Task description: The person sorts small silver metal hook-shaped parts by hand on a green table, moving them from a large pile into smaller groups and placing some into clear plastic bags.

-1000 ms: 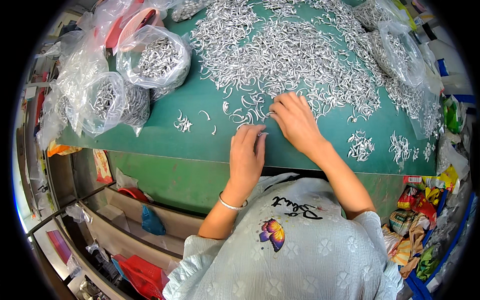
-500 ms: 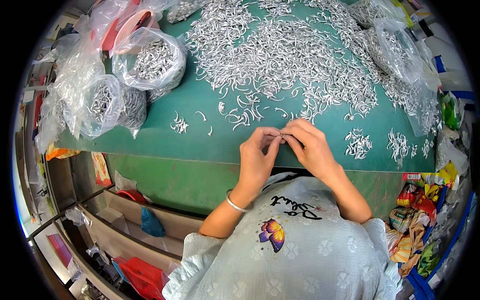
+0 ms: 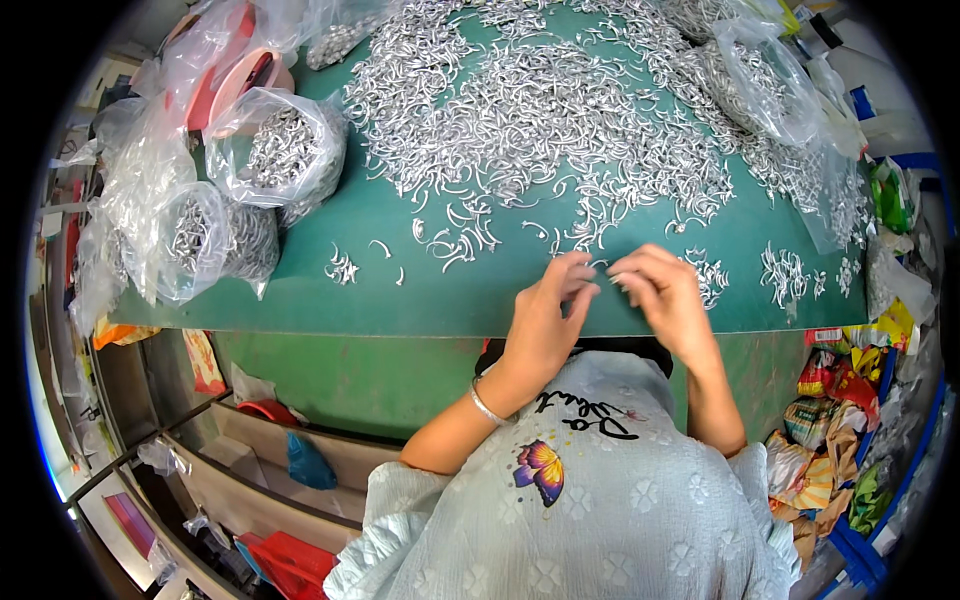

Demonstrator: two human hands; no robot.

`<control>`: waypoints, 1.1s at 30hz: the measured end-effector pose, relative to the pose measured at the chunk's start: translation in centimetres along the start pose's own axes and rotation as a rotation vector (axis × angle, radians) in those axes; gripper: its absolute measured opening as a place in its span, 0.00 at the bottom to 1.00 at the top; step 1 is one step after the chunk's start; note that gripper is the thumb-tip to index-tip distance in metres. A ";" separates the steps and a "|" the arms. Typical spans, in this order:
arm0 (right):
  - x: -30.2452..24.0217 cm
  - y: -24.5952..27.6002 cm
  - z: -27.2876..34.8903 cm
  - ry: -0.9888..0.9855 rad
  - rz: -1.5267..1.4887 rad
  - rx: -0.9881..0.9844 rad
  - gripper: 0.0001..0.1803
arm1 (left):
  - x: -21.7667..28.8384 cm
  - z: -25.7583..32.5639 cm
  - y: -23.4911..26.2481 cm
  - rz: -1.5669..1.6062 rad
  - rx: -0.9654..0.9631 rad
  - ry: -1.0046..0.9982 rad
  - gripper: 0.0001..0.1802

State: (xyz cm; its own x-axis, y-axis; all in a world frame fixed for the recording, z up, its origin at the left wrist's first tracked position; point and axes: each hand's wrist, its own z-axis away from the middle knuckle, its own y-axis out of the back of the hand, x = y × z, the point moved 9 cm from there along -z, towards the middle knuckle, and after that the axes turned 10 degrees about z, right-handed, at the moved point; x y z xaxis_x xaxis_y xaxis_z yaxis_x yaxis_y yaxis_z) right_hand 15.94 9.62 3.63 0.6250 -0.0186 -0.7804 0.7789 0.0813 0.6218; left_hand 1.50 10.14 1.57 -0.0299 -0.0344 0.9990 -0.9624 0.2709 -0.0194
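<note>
Small silver metal hook [image 3: 603, 272] sits right between my fingertips at the near edge of the green tabletop [image 3: 400, 300], likely raised there for a closer look. Left hand [image 3: 545, 320] has its grip pinched on one end; right hand [image 3: 665, 300] pinches the other, fingers curled tight. Just beyond, a huge heap of shiny curved hooks [image 3: 540, 110] spreads across the far tabletop, with little sorted clusters [image 3: 790, 272] to the right. On the left, crinkly clear plastic bags [image 3: 285, 150] bulge with more hooks, kept within reach. A thin bangle [image 3: 487, 405] circles my left wrist.
</note>
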 end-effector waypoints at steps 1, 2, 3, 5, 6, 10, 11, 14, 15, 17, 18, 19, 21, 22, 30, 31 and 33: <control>1.1 1.4 0.3 -0.059 0.007 0.060 0.05 | 0.5 -0.1 0.3 -0.103 0.010 -0.050 0.19; 1.7 3.0 0.6 -0.095 0.114 0.119 0.05 | 1.1 -0.4 0.7 -0.200 0.017 -0.100 0.19; 2.3 4.6 1.0 -0.128 0.221 0.174 0.06 | 1.7 -0.6 1.1 -0.299 0.028 -0.149 0.19; 3.1 5.7 1.7 -0.107 0.406 0.133 0.06 | 2.1 -0.8 0.4 -0.456 -0.022 -0.282 0.19; 3.5 5.8 2.0 -0.146 0.457 0.122 0.06 | 2.2 -0.9 -0.6 -0.517 -0.088 -0.310 0.19; 1.1 5.5 -0.3 -0.068 0.516 0.301 0.06 | 0.6 -1.4 -3.1 -0.680 -0.231 -0.381 0.17; 0.3 4.3 -1.6 0.042 0.406 0.275 0.06 | 0.4 -1.4 -3.3 -0.709 -0.246 -0.392 0.16; -0.3 1.0 -4.9 0.230 0.444 0.302 0.06 | 0.4 -1.2 -1.6 -0.615 -0.203 -0.353 0.14; 0.0 0.4 -5.5 0.232 0.507 0.308 0.06 | 0.6 -1.1 -1.1 -0.617 -0.192 -0.363 0.13; 0.2 0.2 -5.7 0.234 0.589 0.326 0.06 | 1.1 -0.8 -0.1 -0.619 -0.167 -0.380 0.12; 0.3 0.3 -5.5 0.233 0.608 0.338 0.06 | 1.6 -1.0 0.2 -0.604 -0.150 -0.402 0.13; 0.4 0.5 -5.4 0.230 0.628 0.351 0.06 | 2.0 -1.5 0.4 -0.615 -0.123 -0.389 0.12; 0.1 0.8 -5.2 0.239 0.593 0.362 0.06 | 2.4 -2.9 0.5 -0.633 -0.064 -0.367 0.11; -0.1 1.1 -5.1 0.242 0.575 0.370 0.06 | 2.3 -3.6 0.4 -0.668 -0.028 -0.377 0.11; 4.5 1.1 -4.3 -0.140 -0.896 0.124 0.12 | 0.1 -6.9 -0.9 -0.749 0.001 -0.273 0.08; 4.7 0.7 -4.2 -0.178 -1.020 0.084 0.12 | 0.2 -6.9 -0.7 -0.695 0.002 -0.268 0.08; 4.8 -0.3 -3.9 -0.250 -1.267 -0.002 0.13 | 0.4 -6.7 -0.1 -0.590 0.003 -0.262 0.07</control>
State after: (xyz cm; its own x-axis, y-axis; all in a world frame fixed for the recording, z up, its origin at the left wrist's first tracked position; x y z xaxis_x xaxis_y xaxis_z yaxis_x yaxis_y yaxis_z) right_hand 18.49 13.39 -0.54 -0.5523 -0.2687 -0.7891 0.8325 -0.1286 -0.5389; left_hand 3.40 16.59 2.27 0.4403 -0.4108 0.7984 -0.8377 0.1319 0.5299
